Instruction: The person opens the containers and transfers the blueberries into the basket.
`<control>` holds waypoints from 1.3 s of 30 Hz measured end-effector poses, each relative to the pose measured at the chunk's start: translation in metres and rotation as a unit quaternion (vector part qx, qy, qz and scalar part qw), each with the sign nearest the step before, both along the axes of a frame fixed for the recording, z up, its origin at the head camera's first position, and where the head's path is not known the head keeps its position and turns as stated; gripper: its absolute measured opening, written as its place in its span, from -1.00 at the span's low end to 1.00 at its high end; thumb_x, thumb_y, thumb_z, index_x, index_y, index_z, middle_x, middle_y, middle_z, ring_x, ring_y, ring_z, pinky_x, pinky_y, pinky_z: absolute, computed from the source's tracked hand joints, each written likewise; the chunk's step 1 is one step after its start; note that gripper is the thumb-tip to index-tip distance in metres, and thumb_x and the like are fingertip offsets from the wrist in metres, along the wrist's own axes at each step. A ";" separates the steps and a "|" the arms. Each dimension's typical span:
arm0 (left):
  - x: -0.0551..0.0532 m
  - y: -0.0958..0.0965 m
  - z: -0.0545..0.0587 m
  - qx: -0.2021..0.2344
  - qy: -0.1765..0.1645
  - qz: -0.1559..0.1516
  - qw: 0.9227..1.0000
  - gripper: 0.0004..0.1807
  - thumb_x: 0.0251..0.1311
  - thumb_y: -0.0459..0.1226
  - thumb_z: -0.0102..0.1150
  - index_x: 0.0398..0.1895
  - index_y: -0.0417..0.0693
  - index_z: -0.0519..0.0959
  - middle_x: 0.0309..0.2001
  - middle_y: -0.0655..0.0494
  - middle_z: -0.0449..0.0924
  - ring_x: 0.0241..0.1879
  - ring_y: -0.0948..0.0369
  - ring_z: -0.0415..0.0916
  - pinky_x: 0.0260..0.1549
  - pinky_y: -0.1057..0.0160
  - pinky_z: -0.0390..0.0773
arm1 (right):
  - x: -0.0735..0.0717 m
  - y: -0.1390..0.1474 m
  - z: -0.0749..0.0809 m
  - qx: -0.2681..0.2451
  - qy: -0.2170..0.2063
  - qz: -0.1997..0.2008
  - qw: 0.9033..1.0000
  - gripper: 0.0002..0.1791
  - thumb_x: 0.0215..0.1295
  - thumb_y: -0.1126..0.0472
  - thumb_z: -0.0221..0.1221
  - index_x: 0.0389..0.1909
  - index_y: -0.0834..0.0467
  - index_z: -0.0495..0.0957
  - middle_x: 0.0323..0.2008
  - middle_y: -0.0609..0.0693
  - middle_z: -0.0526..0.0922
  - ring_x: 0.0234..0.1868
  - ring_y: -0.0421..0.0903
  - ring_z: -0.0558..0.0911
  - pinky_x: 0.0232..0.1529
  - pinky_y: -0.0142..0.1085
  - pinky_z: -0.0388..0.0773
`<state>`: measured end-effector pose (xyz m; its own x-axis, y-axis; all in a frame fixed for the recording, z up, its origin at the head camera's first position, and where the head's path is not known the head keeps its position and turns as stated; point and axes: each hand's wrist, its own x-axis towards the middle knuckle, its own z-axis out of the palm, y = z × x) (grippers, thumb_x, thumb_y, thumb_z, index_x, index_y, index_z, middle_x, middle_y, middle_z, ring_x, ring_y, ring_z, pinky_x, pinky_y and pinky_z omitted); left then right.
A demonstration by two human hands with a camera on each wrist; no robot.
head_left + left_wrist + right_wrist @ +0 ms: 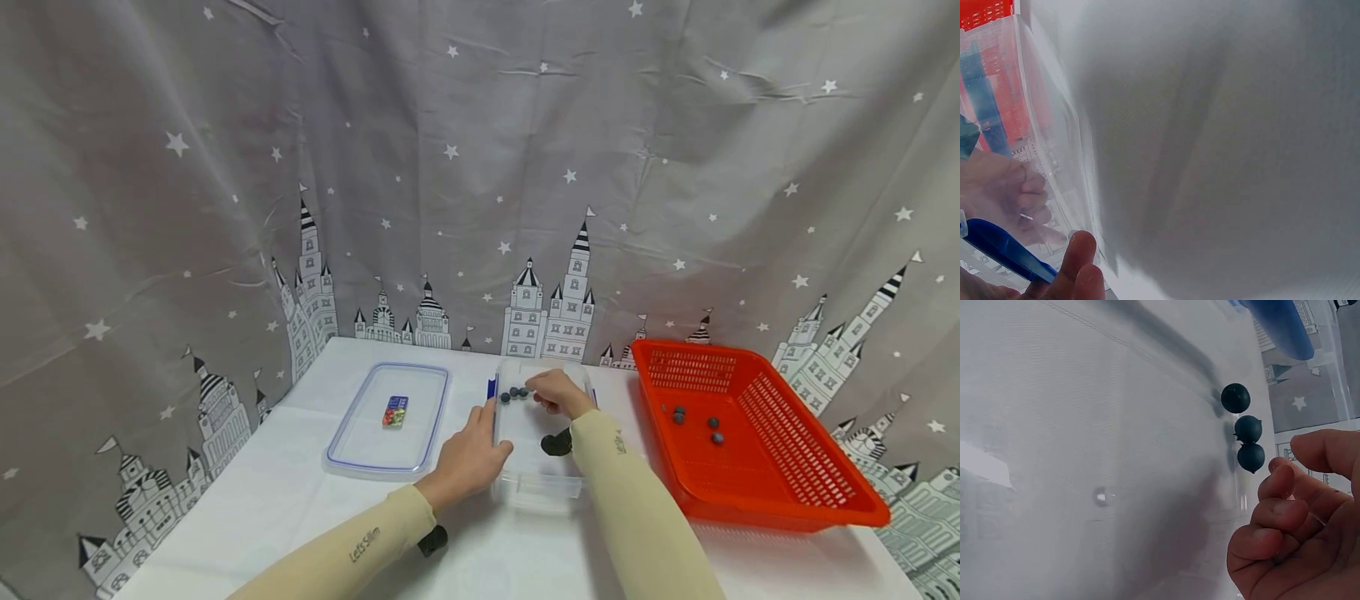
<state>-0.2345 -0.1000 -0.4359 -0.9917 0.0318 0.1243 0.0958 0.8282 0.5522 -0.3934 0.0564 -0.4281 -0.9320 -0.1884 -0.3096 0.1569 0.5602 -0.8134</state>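
A clear plastic box (540, 486) with blue side latches stands in front of me. My left hand (465, 458) grips its left wall, thumb over the rim; in the left wrist view its fingers (1079, 265) lie outside beside a blue latch (1004, 247). Three dark blue round berries, like blueberries (1249, 429), sit in a row on the box floor at the far left. My right hand (558, 393) is inside the box beside the row. Its fingers are loosely bent, with a gap between thumb and index finger and nothing seen held (1300, 519).
On the right stands a red perforated basket (780, 483) with several more dark berries (713, 422). At the left lies a clear lid with a blue seal (356, 437), bearing a small printed fruit label (394, 412). A grey castle-patterned curtain (480, 167) hangs behind the white table (285, 492).
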 end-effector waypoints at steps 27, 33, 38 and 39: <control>-0.002 0.000 -0.003 0.002 -0.003 0.008 1.000 -0.12 0.26 -0.03 0.06 0.59 -0.16 0.06 0.26 -0.09 0.37 -0.43 0.13 0.42 -0.43 0.14 0.45 | 0.000 -0.008 -0.021 0.010 0.006 -0.021 1.000 -0.77 0.27 0.20 0.24 -0.12 0.20 0.73 -0.66 -0.09 0.43 -0.65 -0.20 0.32 -0.60 -0.36 0.24; -0.002 0.000 -0.005 0.002 -0.003 0.007 1.000 -0.13 0.26 -0.04 0.07 0.58 -0.17 0.06 0.27 -0.10 0.36 -0.44 0.13 0.42 -0.44 0.14 0.44 | 0.006 -0.009 -0.019 0.011 0.011 -0.022 1.000 -0.70 0.24 0.24 0.28 -0.01 0.19 0.72 -0.64 -0.09 0.45 -0.65 -0.20 0.32 -0.60 -0.36 0.25; -0.002 0.000 -0.003 0.003 -0.004 0.007 1.000 -0.12 0.26 -0.06 0.08 0.59 -0.18 0.05 0.28 -0.11 0.35 -0.44 0.13 0.42 -0.45 0.14 0.44 | 0.007 -0.011 -0.019 0.010 0.027 -0.025 0.999 -0.71 0.21 0.24 0.31 -0.05 0.21 0.73 -0.66 -0.09 0.44 -0.66 -0.19 0.32 -0.61 -0.35 0.24; -0.002 0.000 -0.002 0.001 -0.006 0.007 1.000 -0.12 0.27 -0.05 0.08 0.59 -0.17 0.04 0.29 -0.10 0.35 -0.44 0.13 0.42 -0.44 0.15 0.44 | 0.007 -0.011 -0.020 0.011 0.030 -0.026 0.999 -0.72 0.20 0.24 0.32 -0.07 0.21 0.74 -0.66 -0.09 0.43 -0.66 -0.19 0.32 -0.62 -0.35 0.25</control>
